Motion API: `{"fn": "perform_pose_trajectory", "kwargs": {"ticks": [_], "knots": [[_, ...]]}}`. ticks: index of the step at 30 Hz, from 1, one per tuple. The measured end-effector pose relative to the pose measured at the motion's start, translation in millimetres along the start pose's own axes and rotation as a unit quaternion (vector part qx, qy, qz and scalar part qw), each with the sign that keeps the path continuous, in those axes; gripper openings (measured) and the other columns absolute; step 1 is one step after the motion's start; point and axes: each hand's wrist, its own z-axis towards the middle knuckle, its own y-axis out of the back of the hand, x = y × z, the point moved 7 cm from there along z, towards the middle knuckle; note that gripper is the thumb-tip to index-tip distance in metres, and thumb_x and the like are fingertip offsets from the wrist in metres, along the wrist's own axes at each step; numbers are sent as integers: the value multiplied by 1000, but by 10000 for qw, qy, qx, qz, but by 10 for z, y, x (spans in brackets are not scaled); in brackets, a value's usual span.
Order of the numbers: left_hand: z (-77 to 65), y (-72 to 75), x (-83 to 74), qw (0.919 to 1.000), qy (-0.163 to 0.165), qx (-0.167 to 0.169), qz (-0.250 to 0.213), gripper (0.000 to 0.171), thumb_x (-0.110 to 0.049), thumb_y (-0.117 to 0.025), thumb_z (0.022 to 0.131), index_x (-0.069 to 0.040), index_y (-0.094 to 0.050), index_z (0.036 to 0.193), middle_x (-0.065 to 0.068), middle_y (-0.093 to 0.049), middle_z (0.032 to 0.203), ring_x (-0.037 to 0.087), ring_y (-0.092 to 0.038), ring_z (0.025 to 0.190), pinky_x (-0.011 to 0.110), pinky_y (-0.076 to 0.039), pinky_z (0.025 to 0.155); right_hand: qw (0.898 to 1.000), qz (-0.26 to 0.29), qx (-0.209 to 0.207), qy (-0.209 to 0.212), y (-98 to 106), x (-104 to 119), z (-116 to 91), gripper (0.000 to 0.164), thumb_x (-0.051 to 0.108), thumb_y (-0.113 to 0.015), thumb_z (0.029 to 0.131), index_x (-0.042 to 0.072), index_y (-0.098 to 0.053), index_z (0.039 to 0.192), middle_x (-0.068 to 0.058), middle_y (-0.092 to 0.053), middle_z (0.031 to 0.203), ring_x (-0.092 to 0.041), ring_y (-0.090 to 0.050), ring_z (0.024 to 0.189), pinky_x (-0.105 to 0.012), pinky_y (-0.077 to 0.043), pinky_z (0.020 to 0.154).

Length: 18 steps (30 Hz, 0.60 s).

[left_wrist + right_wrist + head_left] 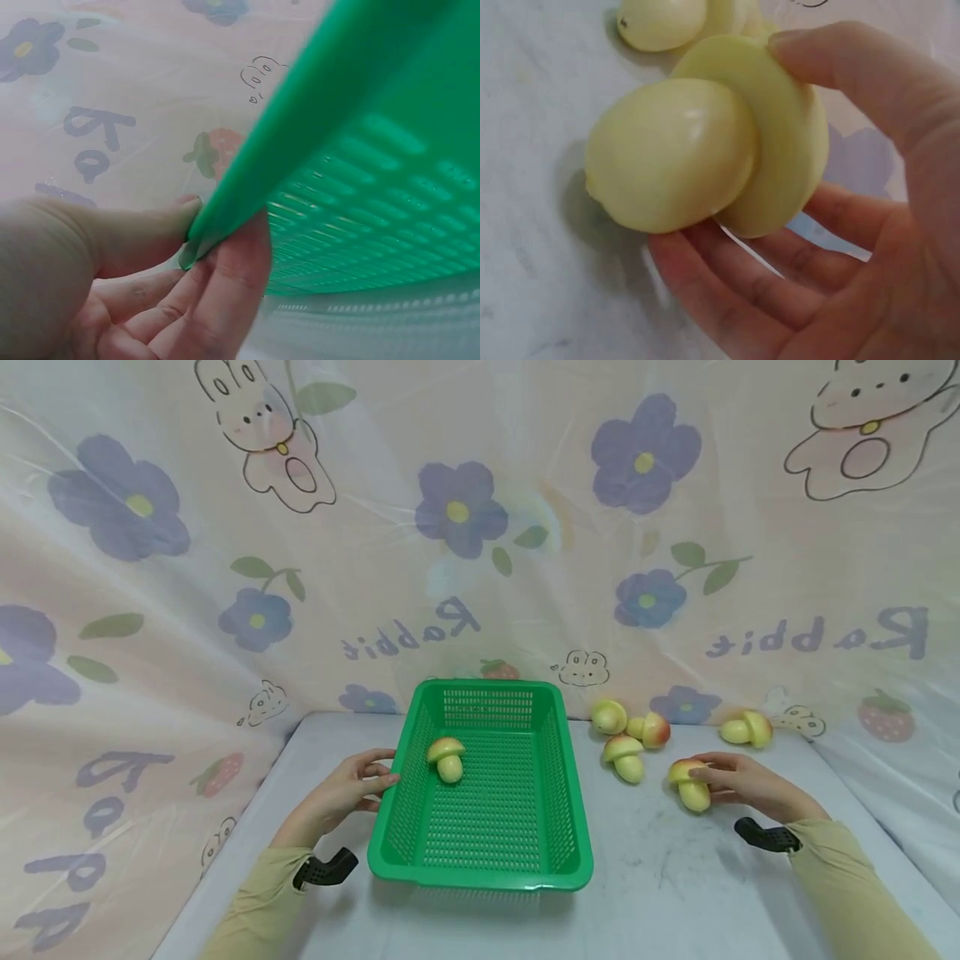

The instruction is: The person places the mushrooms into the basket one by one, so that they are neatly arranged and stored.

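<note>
A green plastic basket (480, 883) stands on the table, its side walls full of slots. My left hand (347, 795) pinches the basket's left rim, thumb on the outside and fingers beneath, as the left wrist view shows up close. One toy mushroom (450, 767) with a yellow-red cap lies inside, near the left wall. To the right of the basket, my right hand (753, 787) grips another toy mushroom (693, 793). In the right wrist view, the thumb presses this mushroom's cap (780, 150) while the fingers curl under its pale rounded stem.
Behind the right hand lie several more toy mushrooms, among them a close group with one mushroom (625, 758) in front, and one mushroom (747, 729) off to the right. A printed curtain (525, 585) hangs behind the white table (645, 893). Black wrist straps (326, 868) sit on both sleeves.
</note>
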Motion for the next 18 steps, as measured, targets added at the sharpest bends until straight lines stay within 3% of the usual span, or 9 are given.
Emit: {"fn": "perform_pose_trajectory", "kwargs": {"ticks": [8,15,18], "knots": [[30,37,11,9989,61,361,-283,67,-19,-64,94,0,-28,147,16,-64,102,24,-66,86,38,-57,74,9997,106,1,220,-48,178,4,58,22,-52,101,-13,-30,142,-21,-49,129,-21,-58,105,-35,-51,87],[106,69,47,9982,356,300,-377,63,-27,-60,97,-1,-31,146,13,-66,101,22,-67,84,36,-57,73,9993,281,83,253,-139,391,53,63,22,-54,100,-12,-24,144,-19,-47,133,-19,-59,107,-36,-51,89],[161,95,24,9984,368,185,-397,59,-27,-59,98,-1,-34,145,12,-65,100,20,-67,81,35,-57,73,9985,368,80,404,-179,527,94,64,20,-55,100,-13,-22,144,-24,-43,135,-20,-59,106,-36,-51,88]]}}
